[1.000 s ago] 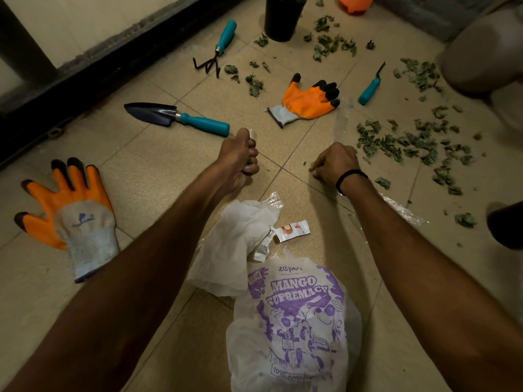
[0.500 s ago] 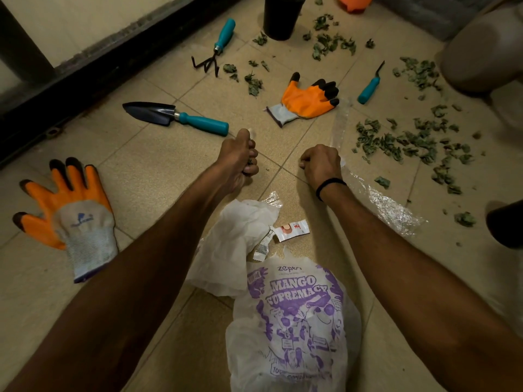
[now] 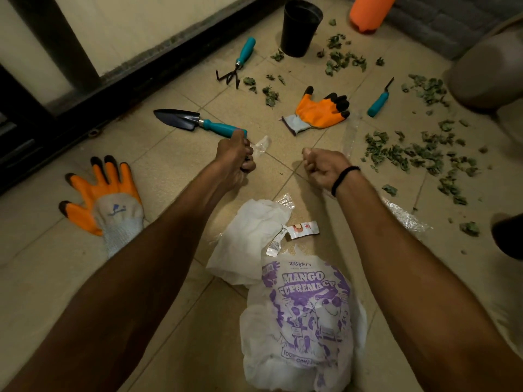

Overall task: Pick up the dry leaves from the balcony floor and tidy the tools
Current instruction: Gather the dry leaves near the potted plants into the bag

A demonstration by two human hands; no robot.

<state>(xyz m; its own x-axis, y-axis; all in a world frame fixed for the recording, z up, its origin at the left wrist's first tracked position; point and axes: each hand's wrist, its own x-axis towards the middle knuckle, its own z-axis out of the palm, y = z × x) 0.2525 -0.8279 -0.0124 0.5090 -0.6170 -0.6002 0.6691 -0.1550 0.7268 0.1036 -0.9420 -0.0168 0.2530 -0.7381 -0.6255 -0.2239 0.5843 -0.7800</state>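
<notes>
Nearest us on the floor lies a white bag printed in purple: "MANGO SUPREMACY", then "100% COMP…", with the rest lost in creases. We cannot read the small word above. A sachet beside it shows a red mark; its text is too small. The orange glove near the floor's left edge has a blue cuff logo, illegible.

Left hand: fingers curled tight round a clear plastic scrap, in front of the trowel handle's end. Right hand: fingers fisted on clear film running off rightward.

Dry leaves lie thickest toward the floor's right edge. More sit by the black pot at the far edge and near the hand rake. A second glove and a small teal-handled tool lie between those patches. Bare tiles show between the orange glove and the trowel.
</notes>
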